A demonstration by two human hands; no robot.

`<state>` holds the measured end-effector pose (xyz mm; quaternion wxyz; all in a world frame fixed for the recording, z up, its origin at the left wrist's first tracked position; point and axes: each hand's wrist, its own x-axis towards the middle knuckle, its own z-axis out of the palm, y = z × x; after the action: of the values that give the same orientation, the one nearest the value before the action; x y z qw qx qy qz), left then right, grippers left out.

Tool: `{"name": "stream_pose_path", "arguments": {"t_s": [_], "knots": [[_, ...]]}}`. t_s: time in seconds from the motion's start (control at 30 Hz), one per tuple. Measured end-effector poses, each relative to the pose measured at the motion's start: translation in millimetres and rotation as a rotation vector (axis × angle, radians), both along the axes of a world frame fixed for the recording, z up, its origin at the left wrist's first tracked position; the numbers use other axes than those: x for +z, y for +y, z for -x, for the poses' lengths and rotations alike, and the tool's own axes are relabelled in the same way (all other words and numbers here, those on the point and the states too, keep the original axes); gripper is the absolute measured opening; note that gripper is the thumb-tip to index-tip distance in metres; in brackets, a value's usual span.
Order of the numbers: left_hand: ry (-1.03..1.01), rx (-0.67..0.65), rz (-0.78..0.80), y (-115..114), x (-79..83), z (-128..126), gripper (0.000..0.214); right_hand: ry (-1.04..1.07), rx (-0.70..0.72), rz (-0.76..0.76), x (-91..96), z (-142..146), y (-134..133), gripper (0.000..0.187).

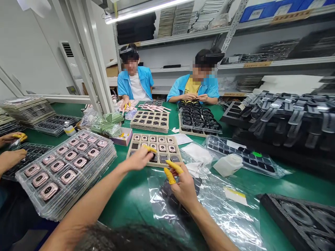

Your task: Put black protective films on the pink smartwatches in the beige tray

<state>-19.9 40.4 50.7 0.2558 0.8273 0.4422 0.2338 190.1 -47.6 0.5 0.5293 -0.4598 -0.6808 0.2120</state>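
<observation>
My left hand (140,159), with yellow finger cots, reaches over a beige compartment tray (128,153). Its fingers are closed at a dark, square watch case (154,158) in the front row; the fingers partly hide it. Farther back in this tray, pink watch cases (162,147) lie with their round sensors up, while dark squares with pale lettering (175,159) fill front compartments. My right hand (183,181), also in yellow finger cots, hovers right of the tray's front corner, thumb and fingers apart, holding nothing visible. Below it, dark square pieces (167,191) lie on clear plastic film (222,209).
Stacked clear trays of pink watch cases (70,157) stand left. A white bottle (228,165) lies right, near a bagged tray (243,157). Black foam (298,216) occupies the front right; watches with straps (288,108) hang behind. Two people sit opposite; another person's hands (12,158) work far left.
</observation>
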Motion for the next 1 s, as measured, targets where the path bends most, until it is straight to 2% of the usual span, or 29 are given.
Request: {"name": "stream_pose_path", "arguments": {"t_s": [0.07,0.1,0.17,0.23,0.3,0.37,0.43,0.5,0.57,0.6,0.67,0.77,0.87,1.0], "knots": [[-0.420,-0.151,0.332,-30,-19.8,-12,0.031,-0.103,0.066,-0.081,2.0,-8,2,0.041],[-0.547,-0.178,0.497,-40,-28.1,-16,0.038,-0.154,0.117,-0.101,2.5,-11,3,0.045],[-0.738,-0.138,0.674,-53,-38.9,-18,0.048,-0.246,0.219,-0.109,2.3,-16,5,0.050],[-0.828,-0.101,0.771,-57,-41.9,-16,0.050,-0.302,0.278,-0.097,1.6,-18,6,0.050],[-0.842,-0.092,0.837,-56,-40.6,-13,0.047,-0.310,0.276,-0.085,2.1,-16,6,0.041],[-0.821,-0.098,0.908,-54,-39.2,-11,0.052,-0.260,0.259,-0.069,5.3,-13,4,0.027],[-0.841,-0.085,0.966,-51,-39.8,-12,0.062,-0.115,0.216,-0.012,11.4,-11,3,0.014],[-0.887,-0.029,0.987,-49,-41.8,-15,0.070,0.120,0.135,0.138,18.7,-13,3,0.020],[-0.913,0.070,0.951,-47,-44.1,-16,0.072,0.246,0.097,0.384,24.5,-16,4,0.029],[-0.908,0.120,0.920,-46,-45.0,-17,0.072,0.192,0.108,0.512,26.1,-18,4,0.031],[-0.905,0.205,0.848,-45,-46.0,-16,0.073,-0.085,0.148,0.681,26.3,-18,3,0.024],[-0.933,0.260,0.782,-44,-46.3,-15,0.069,-0.406,0.116,0.694,22.3,-11,1,0.019],[-0.957,0.259,0.777,-44,-46.0,-14,0.066,-0.522,0.066,0.650,18.0,-4,-3,0.023],[-0.933,0.270,0.816,-48,-45.1,-18,0.072,-0.638,0.061,0.559,13.1,2,-7,0.026]]}}
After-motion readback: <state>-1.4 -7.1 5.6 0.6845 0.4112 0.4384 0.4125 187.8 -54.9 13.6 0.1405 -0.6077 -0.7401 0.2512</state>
